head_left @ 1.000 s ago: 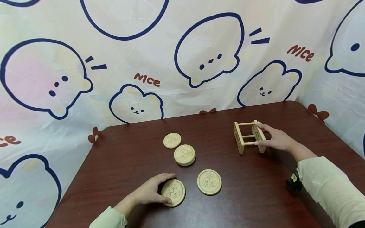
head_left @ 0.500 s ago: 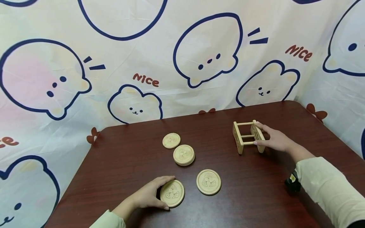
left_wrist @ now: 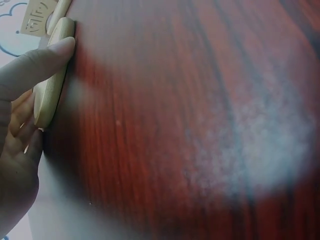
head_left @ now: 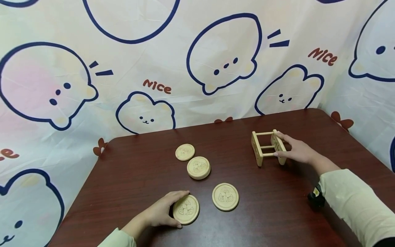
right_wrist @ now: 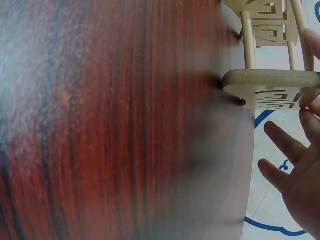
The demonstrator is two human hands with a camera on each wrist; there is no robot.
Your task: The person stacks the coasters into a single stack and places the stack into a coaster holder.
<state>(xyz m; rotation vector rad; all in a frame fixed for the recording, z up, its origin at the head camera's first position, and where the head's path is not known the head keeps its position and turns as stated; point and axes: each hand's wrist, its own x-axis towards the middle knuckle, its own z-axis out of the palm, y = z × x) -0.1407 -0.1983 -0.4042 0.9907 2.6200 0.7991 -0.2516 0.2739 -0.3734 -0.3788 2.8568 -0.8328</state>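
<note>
My left hand (head_left: 161,211) holds a round wooden coaster (head_left: 186,209) by its rim, fingers at the far side and thumb at the near side. The coaster has a leaf pattern on its face and lies on or just over the table. In the left wrist view the thumb presses the edge of this coaster (left_wrist: 49,97). Farther off, my right hand (head_left: 300,151) grips the right end panel of a small wooden coaster rack (head_left: 257,150), two panels joined by rods. Cut-out markings show on the rack (right_wrist: 272,77) in the right wrist view.
Another leaf-patterned coaster (head_left: 225,197) lies right of the held one. Behind it are a short stack of coasters (head_left: 199,167) and a thin coaster (head_left: 185,152). All are on the dark red-brown table (head_left: 148,168), backed by a printed cloth (head_left: 135,65).
My left thumb has slid from the coaster's face down to its near rim. The right hand and rack stay in place; the head view has shifted slightly.
</note>
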